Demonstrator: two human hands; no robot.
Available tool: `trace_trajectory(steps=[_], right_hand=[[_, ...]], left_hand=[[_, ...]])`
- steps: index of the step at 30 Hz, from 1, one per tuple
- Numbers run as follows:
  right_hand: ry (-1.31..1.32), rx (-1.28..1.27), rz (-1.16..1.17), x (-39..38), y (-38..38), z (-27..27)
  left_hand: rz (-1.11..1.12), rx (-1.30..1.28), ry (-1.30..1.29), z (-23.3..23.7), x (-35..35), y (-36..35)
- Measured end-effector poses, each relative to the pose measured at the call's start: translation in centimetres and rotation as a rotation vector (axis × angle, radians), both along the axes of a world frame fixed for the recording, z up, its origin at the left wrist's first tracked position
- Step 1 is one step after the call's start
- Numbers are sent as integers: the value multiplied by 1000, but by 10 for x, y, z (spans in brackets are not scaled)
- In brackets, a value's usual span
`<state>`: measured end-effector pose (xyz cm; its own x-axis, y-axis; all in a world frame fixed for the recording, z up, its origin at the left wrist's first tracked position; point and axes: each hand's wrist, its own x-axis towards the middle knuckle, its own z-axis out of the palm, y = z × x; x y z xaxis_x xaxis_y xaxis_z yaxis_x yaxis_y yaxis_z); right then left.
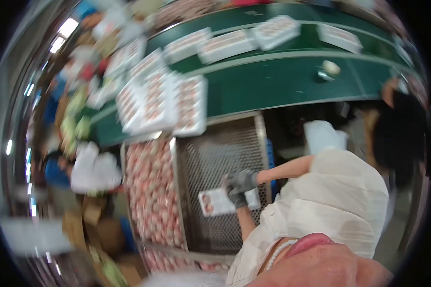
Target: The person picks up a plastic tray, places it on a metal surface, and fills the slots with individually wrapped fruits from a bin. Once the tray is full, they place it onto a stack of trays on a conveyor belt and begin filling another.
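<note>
Both of my hands wear grey gloves and meet over a white tray (pixel 218 201) lying on a perforated metal surface (pixel 208 158). My right hand (pixel 243 181) comes in from the upper right, its fingers curled. Just below it, my left hand (pixel 235 195) is closed near the tray's upper edge. Blur and overlap hide what the fingers hold. A few reddish-brown round pieces sit at the tray's left end; the rest of it looks white. Left of the metal surface, a bin (pixel 153 191) holds many pink and white round pieces.
Filled white trays (pixel 190 103) are stacked at the bin's far end, and more stand along a green conveyor (pixel 273 79). A small pale object (pixel 330 68) lies on the belt. Co-workers (pixel 96 167) are at the left; another person (pixel 401 129) is at the right. Cardboard boxes (pixel 103 229) stand lower left.
</note>
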<state>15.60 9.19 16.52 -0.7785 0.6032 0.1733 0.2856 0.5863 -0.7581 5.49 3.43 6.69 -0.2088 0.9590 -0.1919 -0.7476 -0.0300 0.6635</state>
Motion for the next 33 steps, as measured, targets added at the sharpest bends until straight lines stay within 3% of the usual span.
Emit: trace_trajectory(steps=[1, 2, 3, 4, 5, 7, 8, 10, 12, 13, 16, 17, 18, 20, 21, 22, 24, 26, 28, 30, 32, 33], right_hand=[[25, -163, 18, 9, -1, 32], [76, 89, 262, 3, 3, -6], [88, 426, 367, 2, 6, -6], [-85, -27, 205, 2, 1, 18], [-3, 24, 217, 0, -2, 22], [96, 73, 304, -8, -4, 30], [46, 146, 378, -9, -4, 36], [-14, 227, 454, -11, -1, 30], [-168, 33, 417, -24, -4, 8], [-114, -297, 345, -31, -8, 8], [2, -469, 287, -47, -1, 0], [148, -738, 273, -53, -1, -10], [144, -739, 298, -59, 1, -19], [115, -1397, 116, -68, 3, -27], [76, -1365, 133, -74, 1, -35], [87, -1363, 123, -80, -1, -61], [99, -650, 598, -87, 8, -119], [24, -941, 353, -78, -3, -40], [46, -578, 371, -83, -5, -53], [98, -511, 448, -72, 2, 15], [167, 193, 709, -75, 8, 34], [127, 163, 789, -76, 8, 30]], left_hand=[[-104, 28, -887, -8, -7, -6], [-259, 187, -1749, -17, -10, -7], [-684, 378, -1644, 4, -6, 2], [-95, 158, -1058, -37, -10, -17], [234, -218, -364, -21, -2, -22], [433, -554, -622, 62, -1, -18], [411, -353, -605, 28, -9, -25], [239, -357, -452, 42, -15, -44], [326, -406, -470, 73, -14, -49], [396, -459, -480, 82, -15, -50], [364, -645, -293, 65, -33, -62], [526, -682, -231, 90, -29, -62], [551, -678, -235, 82, -33, -65], [565, -593, -154, 64, -41, -70], [560, -411, -294, 60, -42, -73], [547, -410, -289, 50, -45, -79], [596, -275, -113, 24, -54, -84], [642, -326, 58, 25, -53, -93], [664, -510, -216, 45, -54, -92], [648, -561, -252, 43, -61, -92], [525, -522, -219, 46, -62, -97], [507, -498, -226, 47, -63, -98]])
